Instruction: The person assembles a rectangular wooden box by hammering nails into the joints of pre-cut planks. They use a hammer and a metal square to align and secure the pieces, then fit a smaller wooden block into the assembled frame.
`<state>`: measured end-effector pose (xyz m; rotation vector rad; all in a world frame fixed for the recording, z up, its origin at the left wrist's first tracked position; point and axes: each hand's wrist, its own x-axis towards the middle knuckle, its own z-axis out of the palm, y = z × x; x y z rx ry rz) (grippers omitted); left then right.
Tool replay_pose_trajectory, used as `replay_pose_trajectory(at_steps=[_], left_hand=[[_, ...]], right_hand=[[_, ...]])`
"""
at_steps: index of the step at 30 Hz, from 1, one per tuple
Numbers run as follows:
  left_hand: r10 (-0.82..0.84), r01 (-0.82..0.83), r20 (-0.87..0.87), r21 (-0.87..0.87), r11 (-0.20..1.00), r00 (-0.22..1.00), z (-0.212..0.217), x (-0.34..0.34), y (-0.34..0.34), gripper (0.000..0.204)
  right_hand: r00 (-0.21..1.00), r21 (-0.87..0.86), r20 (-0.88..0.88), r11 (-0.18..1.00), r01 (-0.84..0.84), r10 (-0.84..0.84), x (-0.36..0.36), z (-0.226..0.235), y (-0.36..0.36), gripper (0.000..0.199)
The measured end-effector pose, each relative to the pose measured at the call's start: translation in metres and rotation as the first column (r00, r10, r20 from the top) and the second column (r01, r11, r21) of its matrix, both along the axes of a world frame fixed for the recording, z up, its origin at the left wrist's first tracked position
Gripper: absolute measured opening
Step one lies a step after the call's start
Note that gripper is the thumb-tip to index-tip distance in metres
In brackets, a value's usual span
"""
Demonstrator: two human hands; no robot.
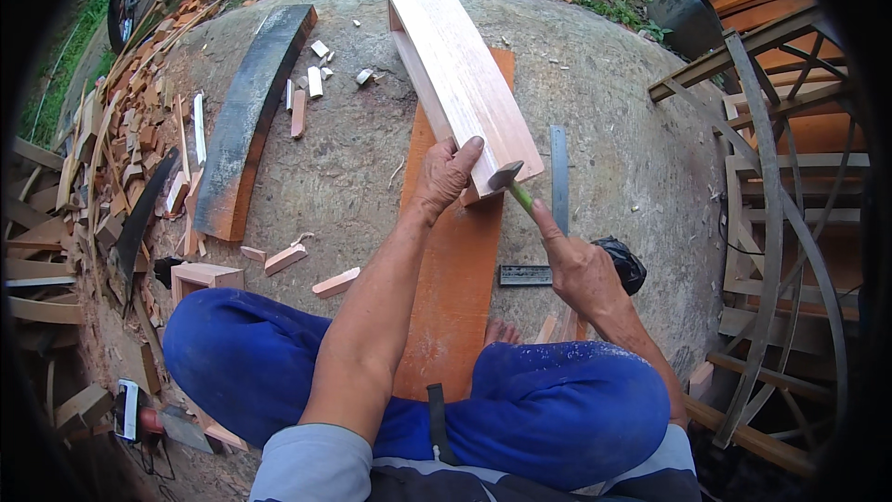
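Note:
A long, pale wooden box frame lies tilted away from me, its near end over an orange-brown plank. My left hand grips the box's near left edge, thumb on top and fingers down the side. In my right hand is a hammer with a green handle, my index finger stretched along it. The hammer's head is at the near end of the box's top board; whether it touches the wood I cannot tell. Any nail there is too small to make out.
A metal try square lies right of the plank, beside a black plastic bag. Left are a dark weathered beam, small offcuts, a saw-like black blade and a scrap pile. Metal trusses stand at right.

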<state>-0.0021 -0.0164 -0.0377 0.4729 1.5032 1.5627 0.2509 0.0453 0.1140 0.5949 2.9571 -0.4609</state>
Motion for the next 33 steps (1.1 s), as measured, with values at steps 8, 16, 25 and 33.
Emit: replay_pose_trajectory(at_steps=[8,16,25,33], left_hand=[[0.006,-0.003,-0.057,0.058,0.998,0.998,-0.007,0.003,-0.005,0.062],[0.041,-0.045,0.064,0.069,0.997,0.997,-0.007,0.002,0.008,0.067],[0.106,-0.183,-0.361,-0.186,0.965,0.927,0.045,0.007,0.023,0.063],[-0.532,-0.029,-0.59,-0.686,0.727,0.608,0.058,0.047,0.005,0.044]], right_hand=[[0.944,0.095,-0.329,0.995,0.015,0.017,0.005,-0.009,-0.007,0.076],[0.885,-0.231,-0.198,0.897,0.376,-0.422,0.046,-0.036,-0.015,0.063],[0.354,-0.864,0.251,-0.043,0.502,-0.901,0.123,-0.176,-0.097,0.065],[0.353,-0.933,0.222,-0.093,0.348,-0.909,0.135,-0.202,-0.117,0.067]])
